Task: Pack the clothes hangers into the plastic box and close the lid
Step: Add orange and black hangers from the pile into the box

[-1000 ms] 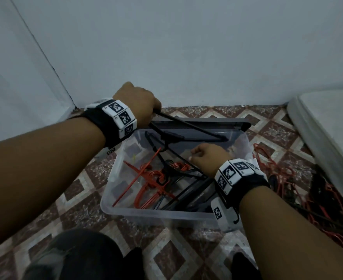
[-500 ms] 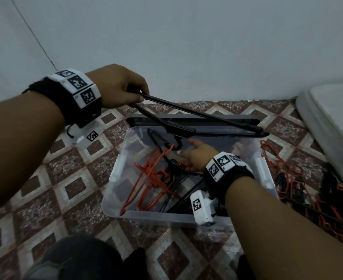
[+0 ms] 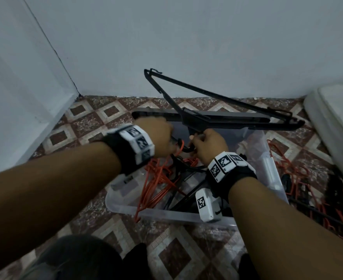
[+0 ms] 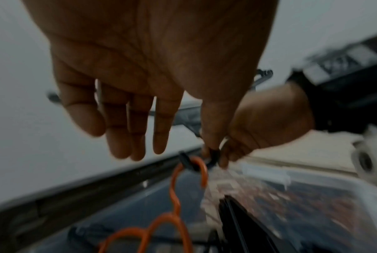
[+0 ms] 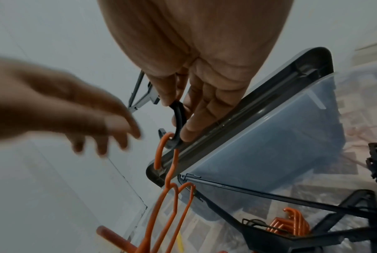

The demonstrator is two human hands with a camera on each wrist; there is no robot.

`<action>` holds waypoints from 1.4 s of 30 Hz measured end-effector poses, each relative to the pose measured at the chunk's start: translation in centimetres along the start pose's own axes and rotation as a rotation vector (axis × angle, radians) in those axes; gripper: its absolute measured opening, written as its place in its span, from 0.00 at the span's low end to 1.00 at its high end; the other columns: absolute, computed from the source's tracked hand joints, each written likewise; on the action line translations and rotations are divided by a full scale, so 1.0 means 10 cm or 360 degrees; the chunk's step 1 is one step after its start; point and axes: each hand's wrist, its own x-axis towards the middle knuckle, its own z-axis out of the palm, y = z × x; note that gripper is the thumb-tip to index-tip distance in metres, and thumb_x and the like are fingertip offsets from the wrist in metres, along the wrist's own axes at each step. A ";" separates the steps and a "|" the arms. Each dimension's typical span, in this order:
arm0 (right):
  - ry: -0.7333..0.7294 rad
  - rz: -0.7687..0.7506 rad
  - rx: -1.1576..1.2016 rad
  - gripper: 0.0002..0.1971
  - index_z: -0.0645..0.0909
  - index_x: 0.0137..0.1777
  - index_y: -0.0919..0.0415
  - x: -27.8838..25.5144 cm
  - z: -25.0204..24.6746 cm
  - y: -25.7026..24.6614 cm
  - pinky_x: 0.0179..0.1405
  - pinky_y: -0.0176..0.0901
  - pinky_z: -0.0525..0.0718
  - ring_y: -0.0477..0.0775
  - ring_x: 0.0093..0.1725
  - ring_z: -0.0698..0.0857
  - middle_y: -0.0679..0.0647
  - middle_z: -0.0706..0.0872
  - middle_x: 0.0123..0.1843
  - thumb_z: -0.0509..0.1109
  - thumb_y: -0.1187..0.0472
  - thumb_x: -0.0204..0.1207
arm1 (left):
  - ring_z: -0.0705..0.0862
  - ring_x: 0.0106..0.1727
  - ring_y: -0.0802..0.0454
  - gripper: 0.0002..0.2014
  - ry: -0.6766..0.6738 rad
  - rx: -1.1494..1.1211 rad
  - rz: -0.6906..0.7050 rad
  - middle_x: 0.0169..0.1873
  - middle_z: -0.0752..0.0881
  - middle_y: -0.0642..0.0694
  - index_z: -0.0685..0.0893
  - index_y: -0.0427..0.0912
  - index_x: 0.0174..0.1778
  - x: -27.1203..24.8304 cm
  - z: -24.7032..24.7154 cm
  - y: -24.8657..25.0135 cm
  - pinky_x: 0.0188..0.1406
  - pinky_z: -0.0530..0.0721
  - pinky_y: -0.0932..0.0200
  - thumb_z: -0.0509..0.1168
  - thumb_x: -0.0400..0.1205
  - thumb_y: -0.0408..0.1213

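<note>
A clear plastic box [image 3: 166,215] sits on the tiled floor, and its dark lid [image 3: 146,113] stands up behind it. Orange hangers [image 3: 158,184] and black ones lie inside. My right hand [image 3: 195,141] pinches the hook [image 5: 178,118] of a black hanger [image 3: 227,97], which is tilted up above the box with one end high against the wall. An orange hanger's hook [image 5: 161,149] is caught on that black hook. My left hand [image 3: 160,134] hovers just left of the hooks with straight fingers [image 4: 135,137] and holds nothing.
More orange and black hangers [image 3: 299,178] lie heaped on the floor to the right of the box. A white mattress edge [image 3: 336,118] is at the far right. Walls stand close behind and to the left. My knees are at the bottom.
My left hand let go of the black hanger's end and dropped toward the hook. My right hand rose with the hook. The hanger's free end swung up against the wall.
</note>
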 end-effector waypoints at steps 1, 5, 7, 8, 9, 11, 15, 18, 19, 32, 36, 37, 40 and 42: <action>-0.0023 -0.0002 0.0049 0.11 0.81 0.49 0.62 -0.01 -0.01 -0.02 0.43 0.50 0.87 0.57 0.41 0.88 0.55 0.89 0.43 0.68 0.53 0.81 | 0.81 0.35 0.46 0.31 -0.0161 -0.0015 0.0030 0.40 0.84 0.48 0.83 0.51 0.48 0.03 0.16 0.08 0.31 0.75 0.58 0.53 0.67 0.72; -0.0066 -0.0027 -0.0016 0.08 0.79 0.55 0.61 -0.04 0.00 -0.04 0.46 0.49 0.87 0.59 0.45 0.88 0.58 0.89 0.49 0.67 0.58 0.80 | 0.77 0.30 0.44 0.17 -0.0334 -0.0384 -0.0092 0.30 0.81 0.45 0.81 0.43 0.36 0.24 0.55 0.15 0.34 0.83 0.47 0.62 0.81 0.54; -0.0097 -0.0077 -0.0156 0.11 0.78 0.60 0.57 -0.06 0.01 -0.01 0.44 0.42 0.81 0.57 0.48 0.86 0.55 0.88 0.51 0.69 0.61 0.77 | 0.80 0.30 0.45 0.17 -0.0189 -0.0446 -0.0103 0.29 0.82 0.45 0.81 0.44 0.34 0.29 0.62 0.12 0.34 0.84 0.49 0.60 0.83 0.51; -0.0103 -0.0106 -0.0242 0.12 0.78 0.60 0.55 -0.07 0.02 0.02 0.44 0.42 0.81 0.57 0.49 0.85 0.55 0.87 0.52 0.68 0.63 0.77 | 0.80 0.29 0.46 0.16 -0.0090 -0.0432 -0.0096 0.29 0.83 0.44 0.81 0.45 0.33 0.29 0.64 0.10 0.32 0.84 0.51 0.60 0.82 0.50; -0.0100 -0.0121 -0.0317 0.12 0.77 0.59 0.54 -0.08 0.01 0.03 0.43 0.43 0.83 0.58 0.48 0.85 0.55 0.87 0.51 0.66 0.64 0.78 | 0.80 0.28 0.47 0.15 -0.0014 -0.0405 -0.0103 0.29 0.83 0.45 0.81 0.45 0.32 0.28 0.66 0.07 0.29 0.83 0.53 0.60 0.82 0.49; -0.0059 -0.0139 -0.0434 0.10 0.76 0.57 0.52 -0.08 -0.05 0.00 0.40 0.48 0.86 0.59 0.43 0.84 0.57 0.87 0.48 0.64 0.64 0.78 | 0.80 0.26 0.47 0.14 -0.0015 -0.0335 -0.0190 0.26 0.82 0.46 0.80 0.46 0.30 0.25 0.71 -0.01 0.26 0.82 0.55 0.61 0.80 0.46; 0.0036 -0.0215 -0.0532 0.11 0.80 0.60 0.49 -0.05 -0.34 -0.13 0.43 0.48 0.86 0.59 0.44 0.85 0.55 0.89 0.50 0.65 0.59 0.80 | 0.80 0.29 0.46 0.13 -0.0193 -0.0189 -0.0273 0.27 0.82 0.46 0.78 0.46 0.27 0.19 0.91 -0.11 0.28 0.82 0.54 0.61 0.79 0.43; 0.0101 -0.0228 -0.0571 0.12 0.85 0.60 0.46 -0.05 -0.68 -0.21 0.49 0.48 0.86 0.58 0.49 0.86 0.52 0.90 0.53 0.64 0.57 0.81 | 0.83 0.36 0.44 0.15 -0.0414 -0.0110 -0.0221 0.39 0.87 0.44 0.81 0.43 0.33 0.19 1.13 -0.12 0.35 0.79 0.55 0.62 0.82 0.47; 0.0118 -0.0219 -0.0592 0.12 0.85 0.60 0.47 -0.06 -0.78 -0.22 0.52 0.51 0.87 0.58 0.50 0.87 0.52 0.90 0.53 0.64 0.57 0.82 | 0.83 0.39 0.44 0.15 -0.0484 -0.0110 -0.0196 0.43 0.87 0.44 0.82 0.44 0.37 0.21 1.21 -0.12 0.38 0.79 0.56 0.62 0.81 0.51; 0.0446 -0.0161 -0.0547 0.14 0.86 0.59 0.50 -0.15 -1.46 -0.08 0.55 0.52 0.86 0.57 0.52 0.87 0.53 0.90 0.52 0.61 0.60 0.83 | 0.73 0.71 0.36 0.24 -0.0156 0.0245 -0.0209 0.73 0.75 0.39 0.72 0.45 0.77 1.09 1.53 -0.23 0.70 0.72 0.36 0.60 0.83 0.42; 0.0447 -0.0121 -0.0545 0.14 0.85 0.60 0.50 -0.07 -1.42 -0.03 0.57 0.51 0.85 0.56 0.54 0.86 0.53 0.89 0.54 0.60 0.61 0.83 | 0.69 0.77 0.36 0.27 -0.0288 0.0401 -0.0177 0.77 0.72 0.40 0.67 0.46 0.81 1.19 1.75 -0.27 0.76 0.65 0.35 0.56 0.84 0.43; 0.0451 -0.0114 -0.0551 0.13 0.85 0.60 0.50 -0.06 -1.40 -0.02 0.57 0.50 0.85 0.56 0.54 0.86 0.52 0.89 0.54 0.60 0.60 0.83 | 0.68 0.77 0.36 0.28 -0.0332 0.0435 -0.0168 0.77 0.73 0.40 0.67 0.47 0.81 1.20 1.80 -0.28 0.77 0.62 0.33 0.57 0.83 0.45; 0.0436 -0.0096 -0.0549 0.13 0.85 0.59 0.49 -0.02 -1.35 0.00 0.55 0.48 0.85 0.56 0.54 0.86 0.53 0.89 0.54 0.61 0.60 0.83 | 0.69 0.75 0.34 0.25 -0.0425 0.0495 -0.0163 0.74 0.74 0.39 0.74 0.50 0.77 1.16 1.92 -0.32 0.76 0.60 0.30 0.59 0.81 0.47; 0.0421 -0.0086 -0.0526 0.13 0.85 0.59 0.49 -0.01 -1.34 0.00 0.55 0.48 0.85 0.56 0.54 0.86 0.53 0.89 0.55 0.61 0.60 0.83 | 0.70 0.72 0.33 0.23 -0.0392 0.0453 -0.0179 0.72 0.74 0.37 0.76 0.50 0.74 1.13 1.92 -0.35 0.73 0.65 0.33 0.58 0.82 0.47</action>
